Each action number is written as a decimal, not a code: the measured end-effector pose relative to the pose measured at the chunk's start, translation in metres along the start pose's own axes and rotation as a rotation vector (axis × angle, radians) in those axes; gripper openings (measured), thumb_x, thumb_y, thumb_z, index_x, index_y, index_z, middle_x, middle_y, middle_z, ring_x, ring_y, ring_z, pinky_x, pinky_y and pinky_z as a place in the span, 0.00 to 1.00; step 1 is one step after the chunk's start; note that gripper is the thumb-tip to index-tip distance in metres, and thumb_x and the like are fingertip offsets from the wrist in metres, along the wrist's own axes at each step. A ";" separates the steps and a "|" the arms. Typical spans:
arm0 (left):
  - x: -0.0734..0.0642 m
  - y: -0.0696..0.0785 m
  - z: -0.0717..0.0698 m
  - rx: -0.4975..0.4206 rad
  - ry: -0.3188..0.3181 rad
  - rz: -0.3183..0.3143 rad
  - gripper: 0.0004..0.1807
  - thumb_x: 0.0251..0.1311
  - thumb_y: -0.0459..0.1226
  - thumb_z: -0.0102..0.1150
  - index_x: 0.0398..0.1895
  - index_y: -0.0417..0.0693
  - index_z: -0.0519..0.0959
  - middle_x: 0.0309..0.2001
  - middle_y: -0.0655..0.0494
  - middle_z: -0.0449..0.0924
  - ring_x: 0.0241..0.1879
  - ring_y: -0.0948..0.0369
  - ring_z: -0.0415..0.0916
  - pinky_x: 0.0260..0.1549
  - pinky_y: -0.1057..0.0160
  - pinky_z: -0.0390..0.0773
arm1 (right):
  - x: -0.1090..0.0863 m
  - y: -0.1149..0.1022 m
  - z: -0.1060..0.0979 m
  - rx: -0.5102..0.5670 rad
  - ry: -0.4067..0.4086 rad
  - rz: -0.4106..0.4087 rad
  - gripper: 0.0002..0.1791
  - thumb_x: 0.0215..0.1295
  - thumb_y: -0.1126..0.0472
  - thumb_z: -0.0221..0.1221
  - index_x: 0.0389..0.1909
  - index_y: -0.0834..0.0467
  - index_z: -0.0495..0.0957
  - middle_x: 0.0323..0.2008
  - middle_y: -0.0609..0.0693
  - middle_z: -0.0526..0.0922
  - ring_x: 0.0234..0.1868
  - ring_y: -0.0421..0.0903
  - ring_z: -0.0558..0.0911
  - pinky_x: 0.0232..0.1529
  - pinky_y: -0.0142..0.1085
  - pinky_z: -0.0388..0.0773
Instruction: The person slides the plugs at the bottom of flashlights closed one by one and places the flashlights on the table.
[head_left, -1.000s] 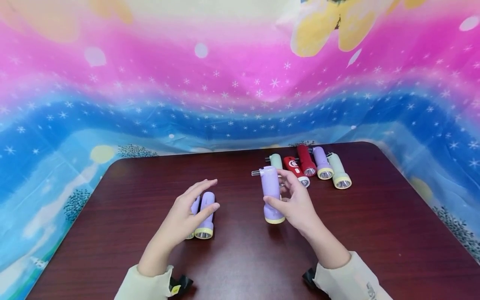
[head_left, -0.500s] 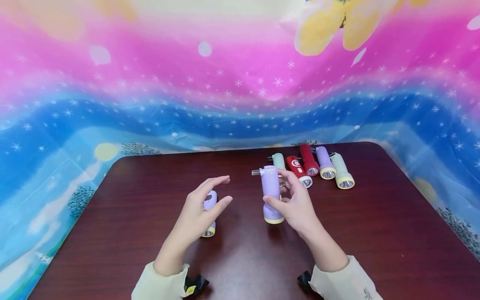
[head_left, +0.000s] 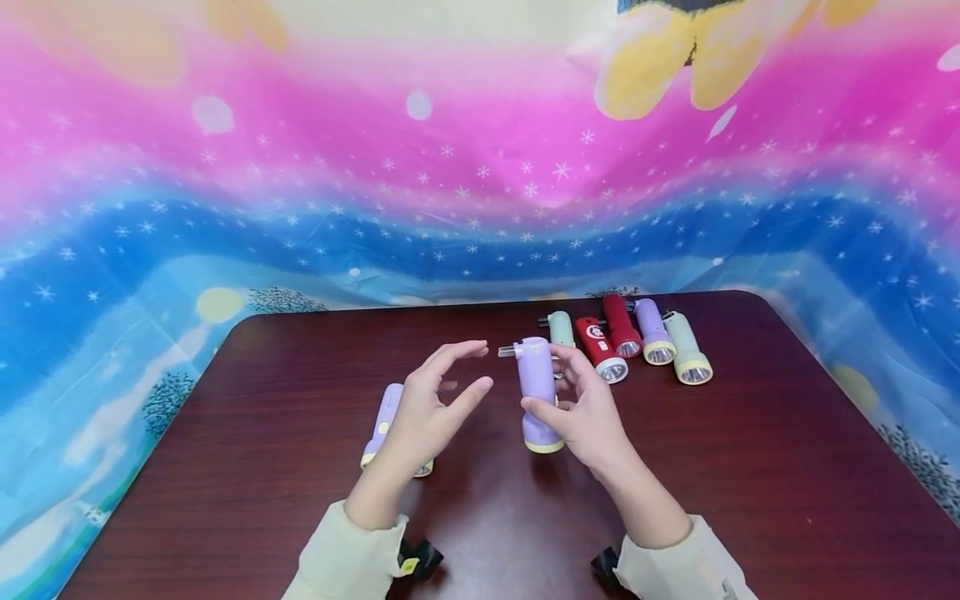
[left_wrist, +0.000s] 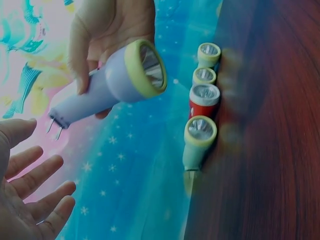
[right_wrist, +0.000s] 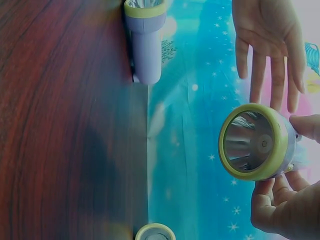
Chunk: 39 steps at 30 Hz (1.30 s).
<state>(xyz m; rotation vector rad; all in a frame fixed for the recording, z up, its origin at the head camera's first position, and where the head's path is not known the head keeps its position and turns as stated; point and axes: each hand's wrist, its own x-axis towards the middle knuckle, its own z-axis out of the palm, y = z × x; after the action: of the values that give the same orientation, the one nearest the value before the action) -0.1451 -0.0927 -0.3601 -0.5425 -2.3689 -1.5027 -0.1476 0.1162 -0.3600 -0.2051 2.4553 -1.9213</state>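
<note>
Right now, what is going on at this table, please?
A person's right hand holds a purple plug-in flashlight above the table. The left hand is close to it, its fingers holding nothing. Two more flashlights lie partly hidden by that hand; five others are grouped at the back right.

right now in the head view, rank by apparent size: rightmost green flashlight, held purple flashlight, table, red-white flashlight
1. Table
2. Held purple flashlight
Too alike to rank: red-white flashlight and rightmost green flashlight.
</note>
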 end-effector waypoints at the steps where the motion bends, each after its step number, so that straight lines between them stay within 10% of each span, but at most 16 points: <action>1: 0.001 0.000 0.002 -0.004 -0.003 0.004 0.24 0.63 0.42 0.66 0.63 0.60 0.76 0.60 0.59 0.80 0.62 0.60 0.74 0.48 0.52 0.81 | 0.000 0.000 0.001 0.004 0.000 -0.006 0.38 0.57 0.68 0.69 0.68 0.56 0.65 0.59 0.59 0.77 0.51 0.54 0.77 0.47 0.37 0.78; 39: 0.019 -0.006 0.020 -0.066 0.015 0.109 0.25 0.53 0.36 0.74 0.56 0.51 0.81 0.54 0.55 0.81 0.54 0.59 0.78 0.40 0.62 0.85 | 0.003 0.003 0.013 0.055 0.027 -0.028 0.34 0.55 0.69 0.69 0.63 0.56 0.70 0.53 0.59 0.79 0.45 0.52 0.79 0.44 0.38 0.79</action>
<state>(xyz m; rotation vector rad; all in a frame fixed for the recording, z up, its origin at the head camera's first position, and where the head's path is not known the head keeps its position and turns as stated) -0.1658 -0.0743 -0.3651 -0.6624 -2.2467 -1.5349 -0.1499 0.1039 -0.3659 -0.2156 2.4249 -2.0130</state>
